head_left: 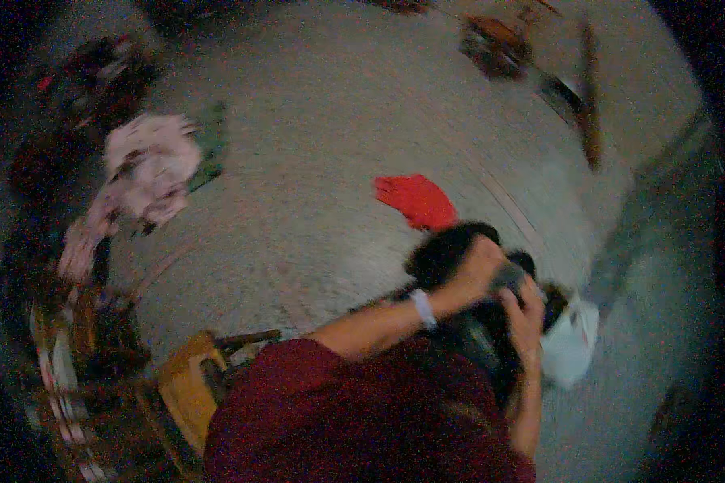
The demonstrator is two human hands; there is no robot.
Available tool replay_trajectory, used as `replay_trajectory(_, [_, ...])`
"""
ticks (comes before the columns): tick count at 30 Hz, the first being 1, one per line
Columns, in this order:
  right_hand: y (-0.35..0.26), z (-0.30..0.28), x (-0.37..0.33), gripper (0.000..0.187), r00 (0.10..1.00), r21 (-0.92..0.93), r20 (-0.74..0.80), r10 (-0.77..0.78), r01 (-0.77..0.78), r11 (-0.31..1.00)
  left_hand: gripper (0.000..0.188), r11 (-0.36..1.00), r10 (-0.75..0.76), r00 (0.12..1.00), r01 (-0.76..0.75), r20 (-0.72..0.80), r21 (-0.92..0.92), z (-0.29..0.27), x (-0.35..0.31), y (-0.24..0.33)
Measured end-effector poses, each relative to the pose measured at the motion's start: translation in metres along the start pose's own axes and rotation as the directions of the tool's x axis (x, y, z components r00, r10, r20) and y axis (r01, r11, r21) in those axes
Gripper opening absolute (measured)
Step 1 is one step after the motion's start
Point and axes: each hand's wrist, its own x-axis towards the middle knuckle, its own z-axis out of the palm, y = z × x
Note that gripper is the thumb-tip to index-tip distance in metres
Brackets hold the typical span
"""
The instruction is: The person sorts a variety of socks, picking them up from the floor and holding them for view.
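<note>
My left hand, with a pale band on its wrist, reaches across to the right of my body. Beside it my right hand is raised, its fingers bent. Both hands close on a small dark grey object between them; blur hides its kind. Under and around the hands is a dark, bulky mass, perhaps a bag or clothing. Just beyond it a crumpled red cloth lies on the floor.
A white bag-like thing is right of my right hand. At lower left stands a wooden chair. Pink cloth and green cloth lie farther left. A brown wooden piece and a long bar are at far right.
</note>
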Motion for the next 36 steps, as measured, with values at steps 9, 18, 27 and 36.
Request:
replay_trajectory(9, [-0.003, 0.022, 0.023, 0.033, 0.993, 0.304, -0.115, -0.006, 0.041, 0.952, 0.027, 0.785, -0.474, 0.818, 0.227, -0.324, -0.577, -0.058, -0.004, 0.012])
replay_trajectory(18, [0.015, 0.03, 0.02, 0.038, 0.987, 0.081, -0.113, -0.112, 0.122, 0.989, 0.023, 0.792, -0.412, 0.867, 0.189, -0.279, -0.581, -0.051, -0.014, 0.005])
replay_trajectory(27, [0.018, -0.015, 0.018, 0.033, 0.928, -0.07, 0.225, -0.296, 0.319, 0.945, 0.036, 0.882, 0.139, 0.952, 0.006, 0.273, -0.471, -0.126, -0.004, 0.024])
replay_trajectory(36, [0.006, -0.018, -0.001, 0.035, 0.883, -0.065, 0.323, -0.341, 0.38, 0.923, 0.037, 0.975, 0.092, 0.935, -0.015, 0.343, -0.221, -0.12, -0.028, 0.035])
